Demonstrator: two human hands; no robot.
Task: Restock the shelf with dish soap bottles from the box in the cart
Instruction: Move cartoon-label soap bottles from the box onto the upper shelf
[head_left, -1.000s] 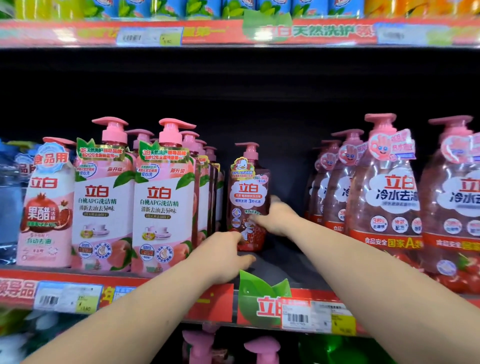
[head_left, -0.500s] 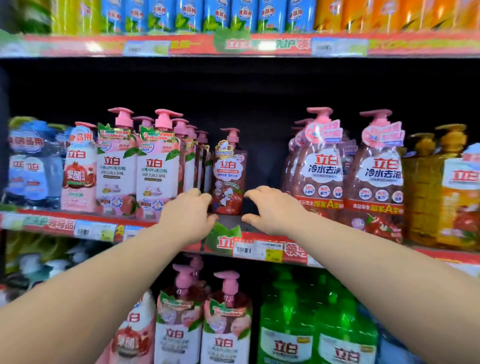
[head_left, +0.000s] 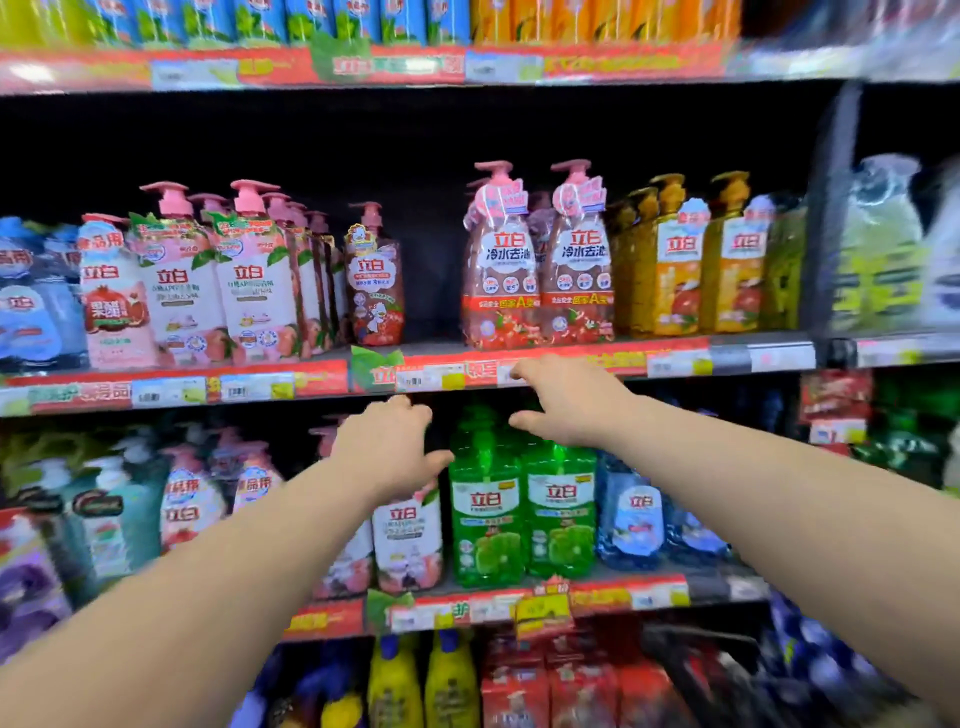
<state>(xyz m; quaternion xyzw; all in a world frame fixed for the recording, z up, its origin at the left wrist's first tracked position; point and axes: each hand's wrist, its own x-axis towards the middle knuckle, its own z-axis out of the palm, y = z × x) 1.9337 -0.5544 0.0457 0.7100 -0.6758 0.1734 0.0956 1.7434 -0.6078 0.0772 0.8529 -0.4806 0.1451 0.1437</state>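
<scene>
A: Your left hand (head_left: 387, 452) and right hand (head_left: 566, 405): both empty, fingers loose, by the shelf (head_left: 322, 376) front edge.
B: Lone dish soap bottle (head_left: 375, 296) stands behind that edge. Likely heavy, slick plastic; grip the body, not the pump (head_left: 367, 210).

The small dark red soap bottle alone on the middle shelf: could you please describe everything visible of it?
The small dark red soap bottle looks like clear plastic holding dark red liquid, topped by a pink pump. Its label shows a white cloud-shaped panel with red characters and a cartoon figure below; a small tag sits at the neck. It stands upright, set back from the shelf edge, close beside the peach-label bottles on its left, a gap on its right. Nothing grips it.
</scene>
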